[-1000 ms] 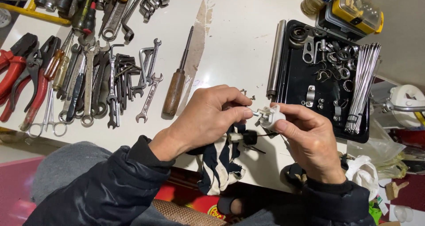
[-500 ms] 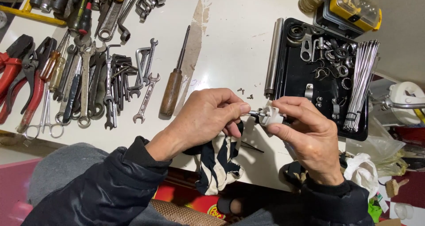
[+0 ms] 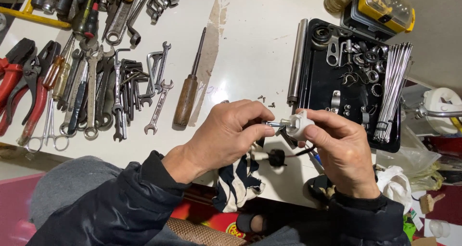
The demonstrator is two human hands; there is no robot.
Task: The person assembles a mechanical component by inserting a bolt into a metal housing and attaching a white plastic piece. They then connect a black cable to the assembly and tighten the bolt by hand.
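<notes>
Over the near edge of the white surface (image 3: 250, 48), the right hand (image 3: 344, 152) pinches a small white plastic fitting (image 3: 299, 123), while the left hand (image 3: 226, 135) closes its fingertips on the short metal pin (image 3: 275, 124) sticking out of it. What the fitting joins below is hard to make out: a black plug and cord (image 3: 279, 157) show partly between the hands, above a striped rag (image 3: 236, 181). The black parts tray (image 3: 332, 84) lies just behind the right hand, and the wooden-handled screwdriver (image 3: 188, 89) behind the left.
</notes>
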